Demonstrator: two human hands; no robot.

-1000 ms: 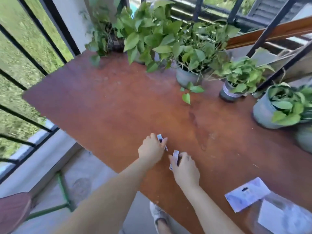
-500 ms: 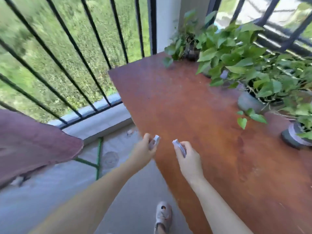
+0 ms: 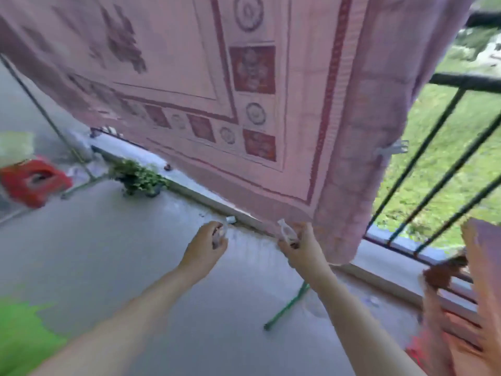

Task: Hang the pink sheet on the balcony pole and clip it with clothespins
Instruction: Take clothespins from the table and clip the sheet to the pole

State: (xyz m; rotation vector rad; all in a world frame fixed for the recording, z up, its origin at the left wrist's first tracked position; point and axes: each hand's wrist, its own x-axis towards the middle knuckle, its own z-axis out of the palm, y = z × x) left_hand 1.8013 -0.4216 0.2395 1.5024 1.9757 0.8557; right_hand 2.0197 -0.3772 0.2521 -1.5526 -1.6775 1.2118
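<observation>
Each grip, left hand (image 3: 208, 244) and right hand (image 3: 299, 245), pinches a pale clothespin (image 3: 286, 232), carried ready for fastening the hanging pink sheet (image 3: 244, 90).

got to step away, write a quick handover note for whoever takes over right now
Left hand grips a clear clothespin.
Right hand grips another clothespin, close to the sheet's lower corner.
Pink sheet already hangs in front of the railing; the pole is out of view.
One clip is already on its right edge.
Left: put on the two held pins.
</observation>
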